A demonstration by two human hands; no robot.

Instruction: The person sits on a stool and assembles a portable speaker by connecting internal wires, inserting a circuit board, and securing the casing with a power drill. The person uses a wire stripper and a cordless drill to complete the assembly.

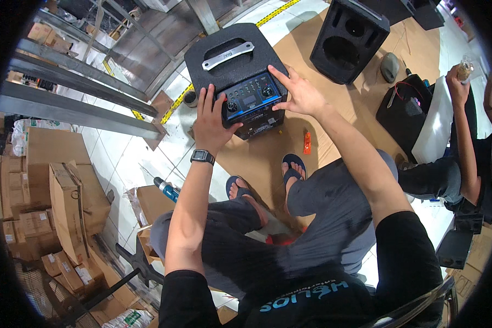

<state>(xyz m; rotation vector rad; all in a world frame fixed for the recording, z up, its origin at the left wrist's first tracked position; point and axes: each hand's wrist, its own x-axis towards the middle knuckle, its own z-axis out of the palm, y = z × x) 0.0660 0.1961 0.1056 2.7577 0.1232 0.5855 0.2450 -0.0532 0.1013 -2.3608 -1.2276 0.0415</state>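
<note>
A black speaker cabinet (224,41) with a silver carry handle (228,56) stands in front of me. Its control panel (251,97), blue-edged with knobs and a small screen, faces up toward me. My left hand (210,117) lies at the panel's left end, fingers stretched out along the edge and thumb apart. Across from it, my right hand (300,94) rests spread on the panel's right corner, index finger reaching to the upper edge. Neither hand is wrapped round anything. Beneath the speaker is a sheet of brown cardboard (265,161), with a small orange packet (306,143) on it.
An empty speaker cabinet (341,46) stands at the far right. Nearby, a co-worker's hand (458,85) holds a clear bag. A blue power drill (167,188) is left of my legs. Cardboard boxes (57,158) are stacked at left, below metal beams (76,109).
</note>
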